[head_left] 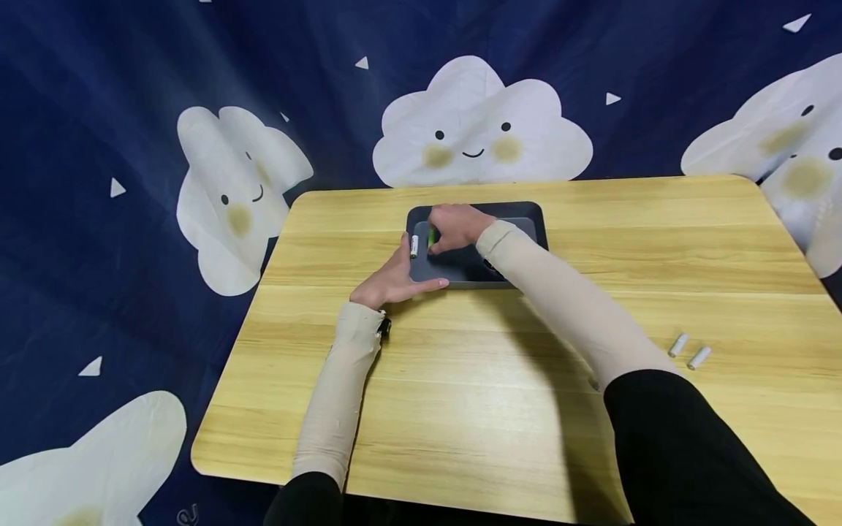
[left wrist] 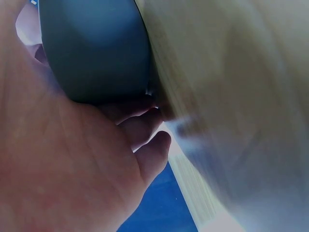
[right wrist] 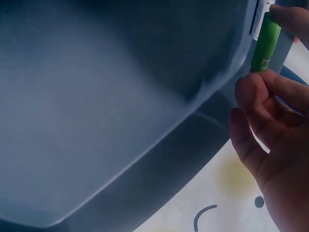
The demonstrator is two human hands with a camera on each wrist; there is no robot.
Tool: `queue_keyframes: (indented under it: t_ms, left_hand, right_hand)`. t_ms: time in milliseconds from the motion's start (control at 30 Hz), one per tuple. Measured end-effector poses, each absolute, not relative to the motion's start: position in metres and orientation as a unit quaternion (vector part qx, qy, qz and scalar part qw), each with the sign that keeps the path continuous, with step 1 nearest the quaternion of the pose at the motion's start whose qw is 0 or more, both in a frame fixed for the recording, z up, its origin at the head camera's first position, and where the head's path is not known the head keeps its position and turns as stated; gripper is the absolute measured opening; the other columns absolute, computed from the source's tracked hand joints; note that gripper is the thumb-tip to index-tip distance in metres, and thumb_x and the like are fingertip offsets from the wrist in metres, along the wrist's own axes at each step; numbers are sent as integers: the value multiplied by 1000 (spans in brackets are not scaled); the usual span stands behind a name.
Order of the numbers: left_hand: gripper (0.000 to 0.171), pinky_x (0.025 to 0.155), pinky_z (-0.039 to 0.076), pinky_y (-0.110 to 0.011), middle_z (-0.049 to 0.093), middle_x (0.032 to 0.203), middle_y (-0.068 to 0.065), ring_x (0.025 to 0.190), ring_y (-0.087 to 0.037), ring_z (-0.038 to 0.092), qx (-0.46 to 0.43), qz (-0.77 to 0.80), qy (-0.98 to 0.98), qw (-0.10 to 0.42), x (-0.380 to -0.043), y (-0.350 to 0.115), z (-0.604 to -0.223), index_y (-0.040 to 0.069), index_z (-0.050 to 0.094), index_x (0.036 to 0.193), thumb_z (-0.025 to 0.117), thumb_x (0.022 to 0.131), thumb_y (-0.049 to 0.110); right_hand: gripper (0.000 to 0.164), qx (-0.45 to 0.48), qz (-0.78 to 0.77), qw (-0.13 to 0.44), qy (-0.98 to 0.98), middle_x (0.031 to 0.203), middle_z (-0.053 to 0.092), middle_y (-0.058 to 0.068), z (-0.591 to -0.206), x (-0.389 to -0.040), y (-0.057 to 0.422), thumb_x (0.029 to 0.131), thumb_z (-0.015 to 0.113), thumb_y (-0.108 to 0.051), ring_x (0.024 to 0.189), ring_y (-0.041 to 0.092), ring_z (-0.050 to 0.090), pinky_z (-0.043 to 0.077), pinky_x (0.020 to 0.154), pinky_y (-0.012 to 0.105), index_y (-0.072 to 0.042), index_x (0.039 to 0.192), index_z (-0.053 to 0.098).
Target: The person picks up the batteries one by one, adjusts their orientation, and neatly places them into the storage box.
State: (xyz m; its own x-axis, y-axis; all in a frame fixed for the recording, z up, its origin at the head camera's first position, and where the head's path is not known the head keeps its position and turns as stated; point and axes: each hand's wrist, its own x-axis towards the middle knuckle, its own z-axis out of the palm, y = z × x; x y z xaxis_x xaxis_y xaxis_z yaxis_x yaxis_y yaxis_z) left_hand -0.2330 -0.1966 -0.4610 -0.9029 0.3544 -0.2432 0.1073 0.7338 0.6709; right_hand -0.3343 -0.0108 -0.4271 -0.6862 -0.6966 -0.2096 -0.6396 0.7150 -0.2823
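Observation:
A dark grey tray (head_left: 427, 272) lies toward the back of the table. Between thumb and fingertips, my right hand (head_left: 455, 226) pinches a green battery (right wrist: 265, 42) by its ends, over the tray's left part. Beside it, a white battery (head_left: 414, 247) lies along the tray's left side. My left hand (head_left: 388, 282) grips the tray's near left corner, its thumb along the front edge and its fingers at the left side. In the left wrist view, fingers (left wrist: 152, 157) curl by the underside of the tray.
Two white batteries (head_left: 678, 345) lie on the right of the wooden table (head_left: 421, 409). Another small object (head_left: 594, 383) is mostly hidden by the right sleeve. A blue curtain (head_left: 316, 80) with cloud faces hangs behind the table.

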Motion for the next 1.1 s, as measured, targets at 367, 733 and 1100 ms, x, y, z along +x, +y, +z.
queue_keyframes:
  t_ms: [367, 733, 1100]
  left_hand:
    - [137, 130, 24, -46, -8, 176, -3, 163, -22, 9, 110, 314, 921, 204, -232, -195, -458, 21, -27, 162, 66, 81, 81]
    - [134, 130, 26, -46, -2, 177, -3, 162, -21, 16, 133, 331, 917, 178, -234, -196, -461, 22, -22, 164, 70, 82, 75]
    - [134, 129, 28, -47, 0, 177, -4, 162, -22, 17, 136, 337, 914, 178, -234, -198, -461, 20, -21, 164, 71, 83, 74]
  right_hand:
    - [33, -347, -71, 173, 919, 105, 63, 7, -433, -334, -23, 94, 74, -41, 88, 23, 62, 54, 85, 40, -10, 104, 67]
    - [25, -359, -81, 175, 913, 102, 67, 7, -430, -331, -33, 94, 74, -36, 87, 22, 62, 55, 84, 41, -13, 102, 73]
    - [22, -359, -91, 175, 912, 101, 69, 6, -431, -330, -37, 95, 74, -34, 85, 21, 63, 57, 84, 41, -13, 102, 75]
